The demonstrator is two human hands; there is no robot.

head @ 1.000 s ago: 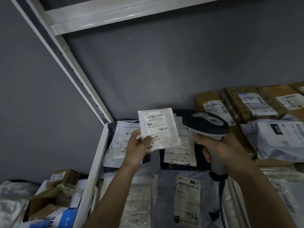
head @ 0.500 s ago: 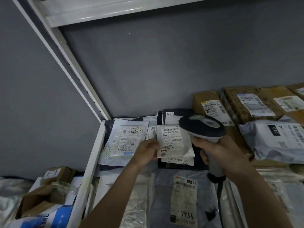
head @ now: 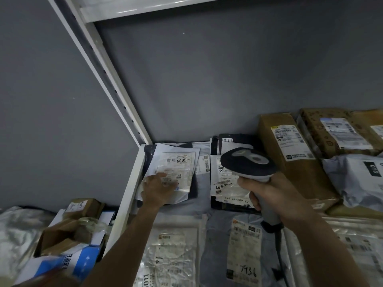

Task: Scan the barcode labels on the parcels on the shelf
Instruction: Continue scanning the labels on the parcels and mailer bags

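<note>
Just now the left hand [head: 158, 190] lies with loose fingers on the white mailer [head: 176, 162] at centre-left of the shelf [head: 132, 183], gripping nothing I can see. Right of it, the right hand [head: 269, 195] clasps the scanner [head: 248, 164], head pointing up-left over the neighbouring labelled pouch [head: 221, 183], so the mailer's label lies left of its aim.
</note>
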